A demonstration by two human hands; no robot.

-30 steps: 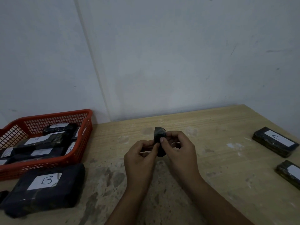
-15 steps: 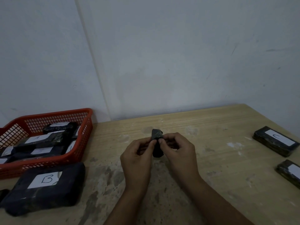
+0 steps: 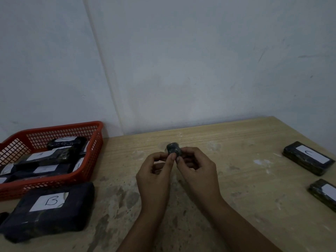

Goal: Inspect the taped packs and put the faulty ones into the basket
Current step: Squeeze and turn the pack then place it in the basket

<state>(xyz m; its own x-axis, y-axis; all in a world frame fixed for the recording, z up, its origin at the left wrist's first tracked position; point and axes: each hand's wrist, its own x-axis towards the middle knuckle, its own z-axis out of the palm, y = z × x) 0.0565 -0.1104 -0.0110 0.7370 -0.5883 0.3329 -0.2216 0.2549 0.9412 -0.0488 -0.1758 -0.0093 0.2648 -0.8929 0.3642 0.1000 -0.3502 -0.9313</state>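
A small dark taped pack (image 3: 174,148) stands on end above the middle of the table, held between both hands. My left hand (image 3: 154,176) pinches it from the left with thumb and fingers. My right hand (image 3: 197,171) pinches it from the right, and its lower half is hidden behind my fingers. At the far left sits the red mesh basket (image 3: 91,157) with several black packs bearing white labels inside.
A large black pack labelled B (image 3: 49,211) lies in front of the basket. Two black labelled packs lie at the right edge: one marked C (image 3: 307,157) and another (image 3: 324,193) cut off by the frame. The wooden table (image 3: 245,197) meets a white wall behind.
Both hands have turned the small pack slightly and shifted it a little left and down; the grip stays the same.
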